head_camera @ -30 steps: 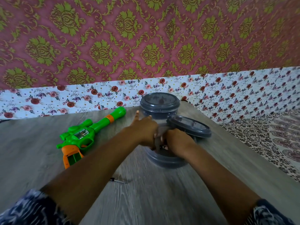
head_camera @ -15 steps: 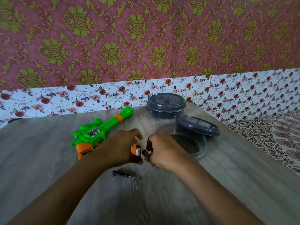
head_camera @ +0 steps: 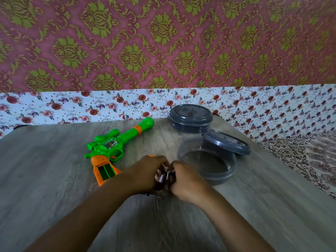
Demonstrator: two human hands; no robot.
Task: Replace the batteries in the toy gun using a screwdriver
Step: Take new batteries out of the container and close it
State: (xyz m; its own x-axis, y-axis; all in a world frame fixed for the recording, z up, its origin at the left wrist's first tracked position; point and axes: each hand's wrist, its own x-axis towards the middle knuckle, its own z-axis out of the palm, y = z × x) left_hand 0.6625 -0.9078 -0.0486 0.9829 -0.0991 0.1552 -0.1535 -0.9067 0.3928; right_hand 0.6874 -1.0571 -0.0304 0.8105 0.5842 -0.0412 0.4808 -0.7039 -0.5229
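Both hands' fingers (head_camera: 164, 176) pinch small blurred items beside the open container (head_camera: 207, 161), hiding the screwdriver (head_camera: 154, 196).

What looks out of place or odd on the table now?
The grey lid sits tilted, propped on the rim of the open clear container, not flat. The toy gun lies with its orange grip compartment open and empty. Otherwise nothing looks spilled or broken.

At frame centre, the left hand (head_camera: 145, 174) and right hand (head_camera: 187, 180) meet, fingers curled around small blurred objects (head_camera: 166, 177); a green-and-orange plastic toy gun (head_camera: 116, 148) lies left of them on the grey wood-grain table (head_camera: 45, 170).
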